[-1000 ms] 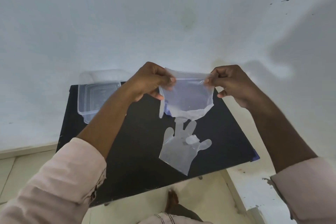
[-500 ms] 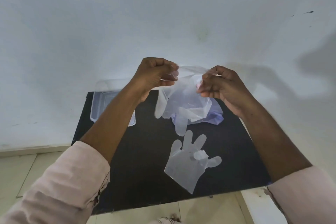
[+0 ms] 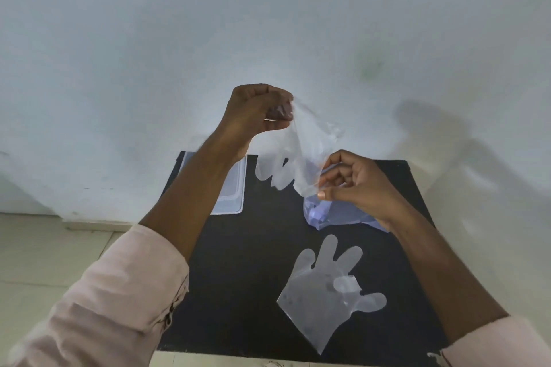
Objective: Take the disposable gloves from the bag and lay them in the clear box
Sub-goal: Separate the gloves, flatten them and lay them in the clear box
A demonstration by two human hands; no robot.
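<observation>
pulling stage: a glove [image 3: 277,170] is being drawn up out of the bag [image 3: 334,211], where a second ago the bag was stretched level between both hands.
left hand [image 3: 256,112]: raised to centre frame and closed in a fist on the glove's cuff, so the glove's fingers hang down.
right hand [image 3: 354,185]: lowered to centre right, its fingertips pinched on the bag's mouth; the bag has sagged onto the black tabletop [image 3: 238,277].
second glove [image 3: 325,289]: lying flat at lower centre, unmoved, well apart from the box.
clear box [image 3: 229,191]: at centre left, half hidden by the left forearm; no glove is seen in it.
task meaning: extraction is judged nearly done; both gloves are yet to be laid in the box.
</observation>
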